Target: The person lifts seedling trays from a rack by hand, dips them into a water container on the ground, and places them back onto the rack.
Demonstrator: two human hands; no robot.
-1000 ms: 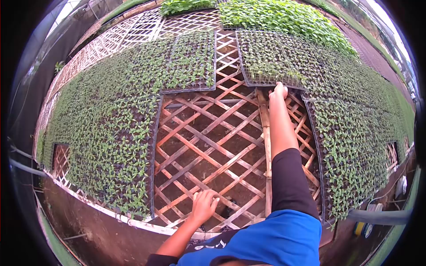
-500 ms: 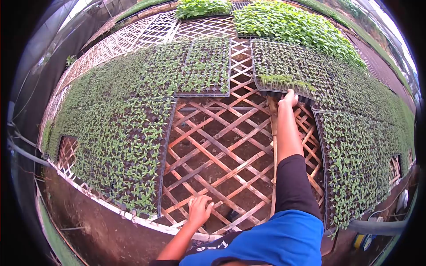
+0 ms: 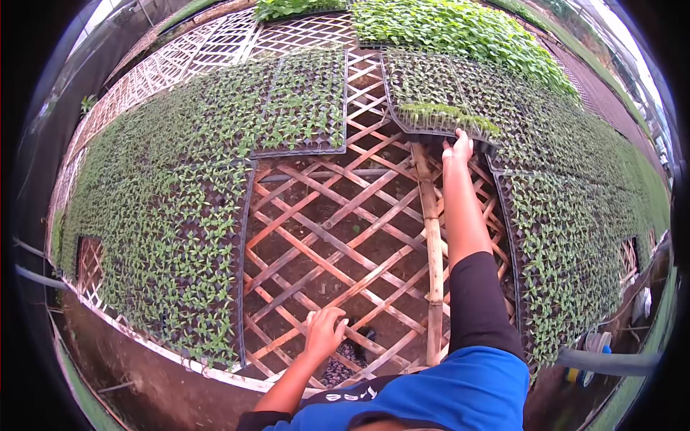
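My right hand point(image 3: 458, 149) reaches forward with its fingers closed on the near edge of a black seedling tray point(image 3: 424, 79), whose near end looks slightly raised. A strip of taller, thin seedlings point(image 3: 445, 116) stands along that edge. Low over the near part of the wooden lattice point(image 3: 345, 244), my left hand point(image 3: 325, 332) is apart from the trays, fingers spread and slightly bent, holding nothing.
Seedling trays cover the left point(image 3: 172, 258) and the right point(image 3: 575, 251). A wooden pole point(image 3: 433, 266) runs lengthwise under the lattice. Denser leafy plants point(image 3: 460, 36) stand at the back. A grey pipe point(image 3: 611, 361) lies at lower right.
The view has shifted, so the trays and lattice sit further left and more of the pole shows. My right hand still grips the tray edge; my left hand remains open over the lattice.
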